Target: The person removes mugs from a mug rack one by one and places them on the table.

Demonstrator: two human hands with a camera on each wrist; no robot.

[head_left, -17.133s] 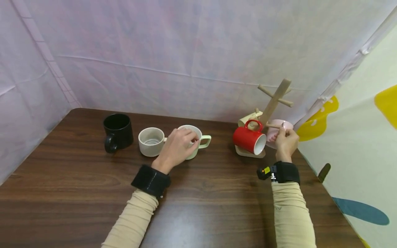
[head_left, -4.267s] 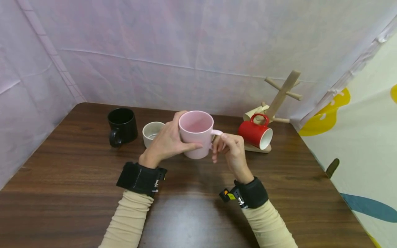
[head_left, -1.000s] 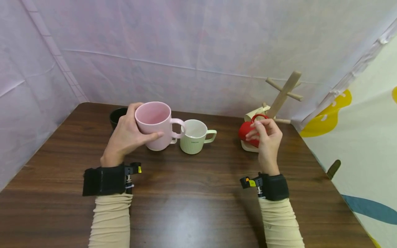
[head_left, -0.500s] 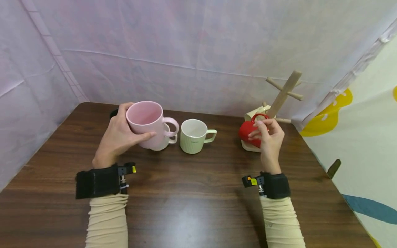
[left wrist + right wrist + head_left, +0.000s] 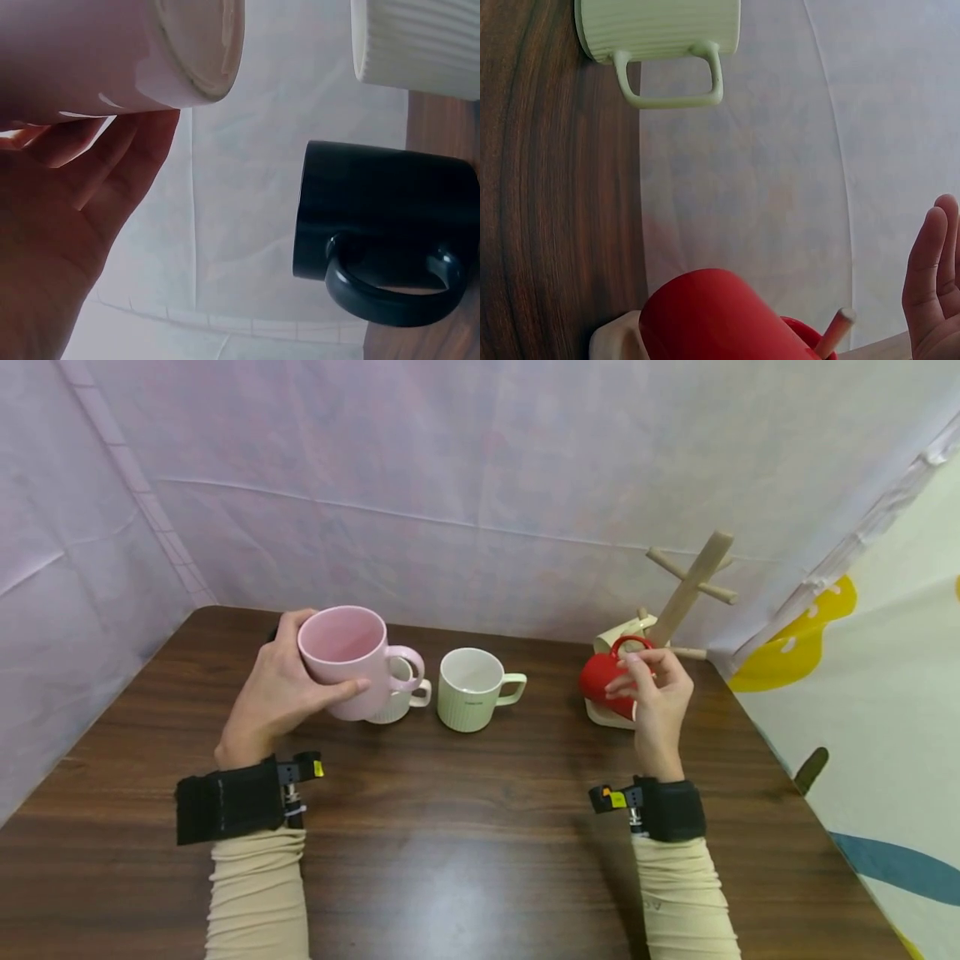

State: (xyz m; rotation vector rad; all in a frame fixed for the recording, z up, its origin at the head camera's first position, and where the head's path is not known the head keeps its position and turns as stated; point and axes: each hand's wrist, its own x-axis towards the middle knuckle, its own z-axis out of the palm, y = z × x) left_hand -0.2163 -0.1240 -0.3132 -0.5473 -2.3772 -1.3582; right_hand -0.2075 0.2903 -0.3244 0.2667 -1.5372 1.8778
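My left hand (image 5: 273, 693) grips the pink mug (image 5: 356, 697) round its body, thumb across the front. The mug is upright, handle to the right, and the left wrist view shows its base above the table. Behind it, the white ribbed mug (image 5: 392, 706) is partly hidden. The black mug (image 5: 382, 210) stands close by, mostly covered by the hand in the head view. On the right, my right hand (image 5: 658, 702) is raised with loosely bent fingers and holds nothing. It overlaps the red mug (image 5: 600, 681), which hangs tilted on a peg of the wooden mug rack (image 5: 690, 585).
A pale green ribbed mug (image 5: 467, 697) stands between the hands, handle to the right. A cream mug (image 5: 618, 633) hangs at the rack's back. Light cloth walls (image 5: 420, 485) border the brown wooden table (image 5: 450, 802) behind and at the sides.
The pink mug came off the rack and was held by both hands in the middle. My right hand let go and returned towards the rack; my left hand carried the mug left.
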